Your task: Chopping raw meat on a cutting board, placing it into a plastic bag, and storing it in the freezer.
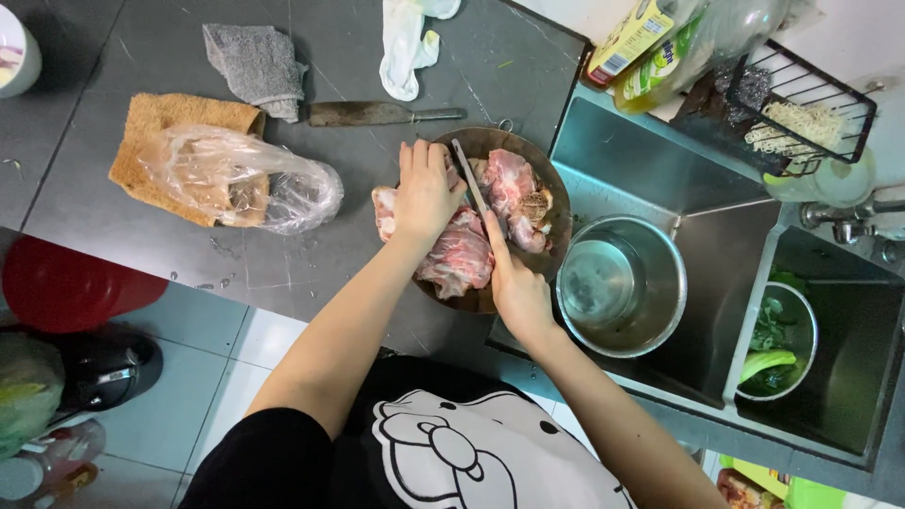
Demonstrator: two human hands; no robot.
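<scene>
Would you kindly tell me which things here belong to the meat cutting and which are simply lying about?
In use:
- left hand, pressing on the raw meat
- right hand, holding the knife
- round wooden board under the meat

Lying about:
- cleaver
- grey cloth
- clear plastic bag on a brown cloth
- steel pot in the sink
- bowl of greens

The left hand (426,193) covers much of the raw meat (462,254) beneath it, and the knife (468,179) handle is lost inside the right hand (517,292). At twelve o'clock a white cloth (407,42) runs off the top edge. At ten o'clock a cup (17,47) is cropped. The bag (250,179) contents stay unclear through crumpled plastic.
</scene>
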